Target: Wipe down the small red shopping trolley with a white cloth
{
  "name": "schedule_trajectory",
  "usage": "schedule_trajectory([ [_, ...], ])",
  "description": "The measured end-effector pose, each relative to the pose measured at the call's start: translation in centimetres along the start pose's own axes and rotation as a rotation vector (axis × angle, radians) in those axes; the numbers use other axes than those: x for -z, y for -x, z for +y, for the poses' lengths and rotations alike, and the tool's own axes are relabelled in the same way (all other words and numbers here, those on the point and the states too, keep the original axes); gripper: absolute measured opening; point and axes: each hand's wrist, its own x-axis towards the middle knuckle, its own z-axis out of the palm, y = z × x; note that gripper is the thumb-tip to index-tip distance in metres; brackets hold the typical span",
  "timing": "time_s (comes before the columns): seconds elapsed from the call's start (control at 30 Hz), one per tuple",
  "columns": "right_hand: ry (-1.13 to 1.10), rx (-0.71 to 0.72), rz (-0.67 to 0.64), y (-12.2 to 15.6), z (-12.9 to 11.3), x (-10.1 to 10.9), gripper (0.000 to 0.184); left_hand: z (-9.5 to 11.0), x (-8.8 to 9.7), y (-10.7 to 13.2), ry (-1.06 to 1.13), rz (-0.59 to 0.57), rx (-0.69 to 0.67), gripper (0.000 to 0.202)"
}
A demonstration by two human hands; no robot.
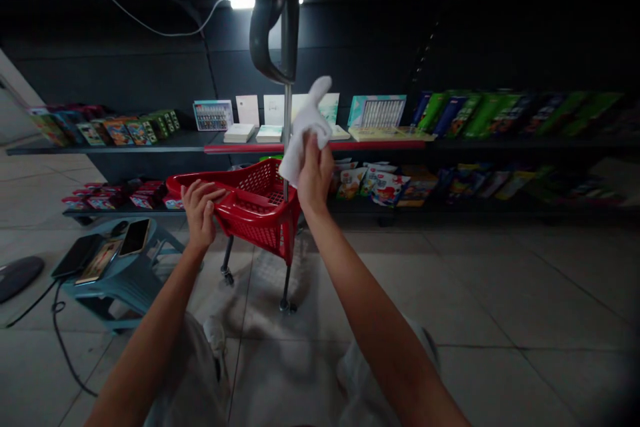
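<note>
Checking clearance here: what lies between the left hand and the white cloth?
In the head view, a red plastic basket lies between, under the left hand, and a metal pole stands behind the white cloth.

A glaring LED strip light (243, 2) lights this dim aisle (450, 267), the white cloth (305, 133) shows brightest, and the wide-lens edges bend and darken

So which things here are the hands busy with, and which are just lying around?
Busy with: left hand on the red plastic basket; right hand holding a white cloth.
Lying around: phones on the teal plastic stool; packaged goods on the shelves.
</note>
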Motion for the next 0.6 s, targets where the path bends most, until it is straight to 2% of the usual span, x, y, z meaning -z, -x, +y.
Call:
schedule_trajectory([
  [0.13,0.023,0.105,-0.085,-1.5,-2.2,-3.6,0.048,-1.0,0.4,1.9,0.039,0.030,0.095,0.059],
  [0.23,0.062,0.208,-0.079,-0.7,-2.9,-5.0,0.045,-1.8,0.2,2.9,0.091,0.058,0.165,0.059],
  [0.3,0.126,0.230,-0.105,1.2,-2.3,-5.5,0.042,-2.3,0.1,3.3,0.132,0.072,0.206,0.059],
  [0.4,0.254,0.165,-0.236,5.7,-0.2,-5.8,0.040,-2.5,0.1,3.8,0.170,0.062,0.274,0.064],
  [0.5,0.256,0.069,-0.258,10.3,2.4,-6.1,0.038,-2.5,0.6,4.3,0.185,0.046,0.320,0.067],
  [0.6,0.237,0.006,-0.287,12.9,3.8,-6.3,0.039,-2.0,1.1,5.0,0.185,0.047,0.327,0.066],
])
